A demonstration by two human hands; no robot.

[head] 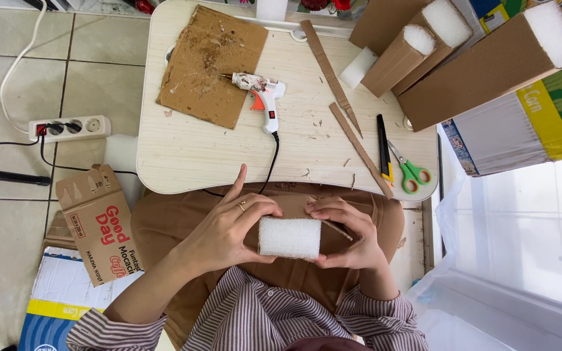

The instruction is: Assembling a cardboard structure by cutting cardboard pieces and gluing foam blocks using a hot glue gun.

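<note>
Both hands hold one workpiece over the lap, below the near edge of the tabletop (183,156): a white foam block (289,238) partly wrapped in brown cardboard (294,207). The left hand (226,231) has its grip closed around the left end of the foam block, index finger extended toward the tabletop; the right hand (346,234) has its grip closed on the right end, fingers pressing the cardboard against the foam; the front face of the foam is bare.

On the tabletop: a white hot glue gun (263,96) with an orange trigger lies at centre, its nozzle resting on a glue-stained cardboard sheet (211,65), its black cord running off the near edge; two narrow cardboard strips (330,68) lie to its right; a black utility knife (383,148) and green-handled scissors (411,172) lie near the right edge; a loose white foam piece (361,67) sits beside the strips.

At upper right, three finished cardboard-wrapped foam bars (489,65) lean together, foam showing only at their ends. Judged against these, the piece in hand is part-way along: cardboard is applied on the far side, the front face and ends are not yet covered.

On the floor at left: a white power strip (69,127) and a small brown carton (99,224).
</note>
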